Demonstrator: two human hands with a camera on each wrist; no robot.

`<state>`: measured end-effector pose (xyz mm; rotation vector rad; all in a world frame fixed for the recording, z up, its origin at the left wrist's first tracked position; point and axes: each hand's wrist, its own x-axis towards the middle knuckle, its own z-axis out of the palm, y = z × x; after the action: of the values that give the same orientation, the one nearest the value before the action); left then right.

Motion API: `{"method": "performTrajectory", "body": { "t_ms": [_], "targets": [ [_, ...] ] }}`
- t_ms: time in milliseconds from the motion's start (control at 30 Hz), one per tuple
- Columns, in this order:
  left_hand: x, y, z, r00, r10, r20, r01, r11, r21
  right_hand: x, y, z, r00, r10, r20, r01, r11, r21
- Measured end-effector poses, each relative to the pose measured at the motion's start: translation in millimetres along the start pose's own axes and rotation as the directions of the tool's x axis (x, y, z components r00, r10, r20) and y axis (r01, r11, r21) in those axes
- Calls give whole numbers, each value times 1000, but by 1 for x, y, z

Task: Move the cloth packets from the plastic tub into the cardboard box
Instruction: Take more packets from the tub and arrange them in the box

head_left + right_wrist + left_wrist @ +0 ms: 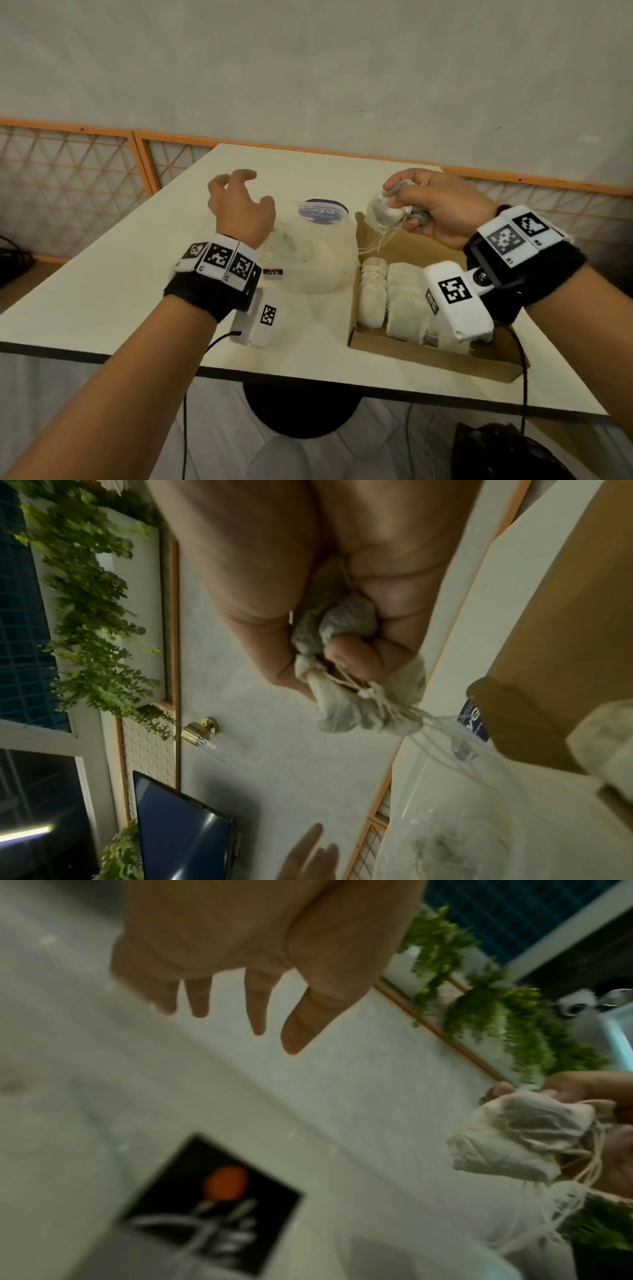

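**Transfer mostly done, one packet in the air**

Landmark: shallow brown cardboard box (428, 356). Several off-white cloth packets (394, 301) lie side by side in its near end. Right hand (442, 209), above the box's far end, fingers curled tight on a small off-white string-tied cloth packet (383, 214). Left of the box, the translucent plastic tub (315, 260) looks nearly emptied; contents unclear. Left hand (239, 205) hovers beyond the tub, fingers loosely spread, holding nothing. Remaining, judged: set this packet down, check the tub

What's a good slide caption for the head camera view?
Right hand carries a cloth packet above the cardboard box; left hand hovers empty beside the plastic tub.
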<state>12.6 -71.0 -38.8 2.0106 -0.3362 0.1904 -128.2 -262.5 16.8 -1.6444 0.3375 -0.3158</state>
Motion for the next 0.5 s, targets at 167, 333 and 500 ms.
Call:
{"method": "performTrajectory", "body": {
  "t_ms": [167,333,500],
  "targets": [
    [-39,45,23,992,107,72,-59,870,-490,-33,10,-30,999,-4,-33,5,1000,26],
    [-81,83,68,804,-11,594,467,630,-620,-55,3,-51,998,-37,-53,38,999,16],
    [-103,79,113,455,54,889,812,385,-439,-55,16,-51,996,-82,-43,73,979,-189]
  ]
}}
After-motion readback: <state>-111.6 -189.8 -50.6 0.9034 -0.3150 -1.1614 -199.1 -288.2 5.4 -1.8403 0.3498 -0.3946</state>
